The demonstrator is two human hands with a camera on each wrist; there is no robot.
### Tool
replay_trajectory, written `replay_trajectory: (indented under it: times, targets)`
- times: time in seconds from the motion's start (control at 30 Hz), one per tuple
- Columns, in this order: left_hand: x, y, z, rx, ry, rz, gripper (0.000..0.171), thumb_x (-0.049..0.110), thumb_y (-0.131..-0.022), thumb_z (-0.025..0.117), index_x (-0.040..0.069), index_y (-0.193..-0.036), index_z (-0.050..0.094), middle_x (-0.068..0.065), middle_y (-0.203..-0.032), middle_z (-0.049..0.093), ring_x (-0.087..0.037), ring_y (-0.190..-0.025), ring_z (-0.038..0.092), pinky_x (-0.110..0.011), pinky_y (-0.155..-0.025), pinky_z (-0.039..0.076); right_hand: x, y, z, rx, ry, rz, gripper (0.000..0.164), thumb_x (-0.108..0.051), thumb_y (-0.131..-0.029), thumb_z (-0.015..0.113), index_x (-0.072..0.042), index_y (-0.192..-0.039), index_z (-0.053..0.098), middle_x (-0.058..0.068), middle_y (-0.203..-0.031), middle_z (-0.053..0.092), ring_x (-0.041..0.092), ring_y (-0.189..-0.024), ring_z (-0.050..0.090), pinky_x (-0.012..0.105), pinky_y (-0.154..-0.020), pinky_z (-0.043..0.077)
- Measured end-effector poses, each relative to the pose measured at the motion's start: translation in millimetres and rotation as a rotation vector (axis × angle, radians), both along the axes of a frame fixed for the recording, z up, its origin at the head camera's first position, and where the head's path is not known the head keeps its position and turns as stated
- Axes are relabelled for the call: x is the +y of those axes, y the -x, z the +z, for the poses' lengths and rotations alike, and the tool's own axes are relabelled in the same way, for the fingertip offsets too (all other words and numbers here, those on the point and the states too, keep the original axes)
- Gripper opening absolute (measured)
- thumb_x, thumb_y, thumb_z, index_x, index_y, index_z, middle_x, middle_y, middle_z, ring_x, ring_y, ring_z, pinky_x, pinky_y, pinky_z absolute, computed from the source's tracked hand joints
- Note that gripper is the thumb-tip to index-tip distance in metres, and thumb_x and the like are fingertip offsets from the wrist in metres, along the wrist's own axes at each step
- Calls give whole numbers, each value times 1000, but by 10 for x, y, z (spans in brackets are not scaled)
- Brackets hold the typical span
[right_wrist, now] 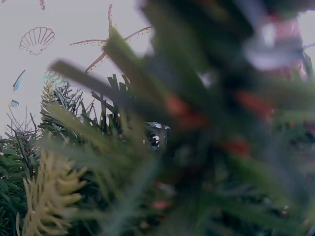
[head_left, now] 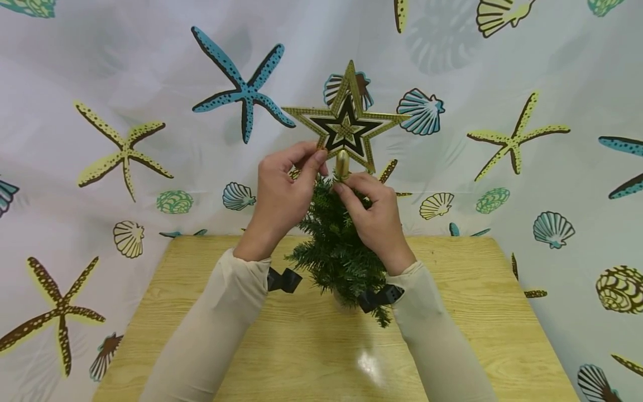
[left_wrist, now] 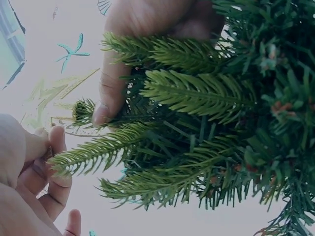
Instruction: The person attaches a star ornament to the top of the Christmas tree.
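A gold star tree topper (head_left: 346, 125) with a black inner band stands above a small green artificial Christmas tree (head_left: 341, 251). My left hand (head_left: 288, 187) pinches the star's lower left point between thumb and fingers. Under the star, its short gold tube (head_left: 342, 163) points down at the treetop. My right hand (head_left: 372, 209) pinches the top twig (left_wrist: 84, 110) right at the tube's lower end. In the left wrist view the star is pale and washed out behind the fingers. Blurred needles fill most of the right wrist view and hide the right hand there.
The tree stands on a pale wooden table (head_left: 301, 357), its light base (head_left: 346, 301) partly hidden by branches. Behind and beside the table hangs a white cloth (head_left: 166, 67) printed with starfish and shells. A black wrist mount (head_left: 286, 280) overlaps the area beside the tree.
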State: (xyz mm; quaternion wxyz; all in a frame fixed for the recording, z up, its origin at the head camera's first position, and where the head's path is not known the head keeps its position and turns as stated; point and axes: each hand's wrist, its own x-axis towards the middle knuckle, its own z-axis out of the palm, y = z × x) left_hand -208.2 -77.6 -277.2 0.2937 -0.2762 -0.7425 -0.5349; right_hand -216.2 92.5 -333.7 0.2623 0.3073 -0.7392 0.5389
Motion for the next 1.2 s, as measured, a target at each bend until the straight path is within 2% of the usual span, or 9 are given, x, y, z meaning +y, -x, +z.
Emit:
replay_trajectory:
  times: [0.3,0.47,0.6,0.83,1.07,1.2]
  targets:
    - [-33,-34,34,-19,50,30,16,5,-103,65,-5,-105,77,-13,-76,69,-16,-56,47,-27,-55,36,-13,-3,4,9,6,8,17,-9,-103,65,0,-99,78,12,-104,73,22,-89,66,39,-78,48]
    - [-26,-44,31,-45,42,39,16,9,-103,65,-2,-103,77,-9,-77,69,-16,-61,51,-28,-58,38,-6,-10,16,-15,17,0,17,-10,-103,65,0,-101,79,12,-108,74,23,-96,67,40,-81,49]
    - [-21,-27,1,-69,25,47,16,15,-105,65,2,-103,75,-5,-79,69,-14,-67,54,-30,-62,40,4,-5,23,-27,20,1,17,-10,-103,66,-1,-102,80,11,-107,74,23,-95,67,40,-80,49]
    - [-9,20,-35,-50,-11,35,18,18,-106,62,5,-108,73,-3,-84,69,-16,-72,58,-32,-67,45,1,6,28,-36,21,5,17,-11,-103,66,-2,-102,80,11,-106,75,22,-92,66,39,-79,49]
    - [-18,28,-58,-42,-33,43,20,18,-107,61,4,-115,72,-5,-86,70,-16,-68,54,-31,-61,43,3,11,30,-36,25,12,17,-12,-103,67,-2,-101,80,10,-104,75,21,-91,65,39,-78,48]
    - [-14,36,-65,-39,-31,41,24,14,-107,61,1,-124,70,-9,-87,70,-17,-69,56,-29,-64,44,8,8,32,-34,16,3,17,-12,-103,67,-2,-101,80,10,-103,75,21,-92,66,39,-79,49]
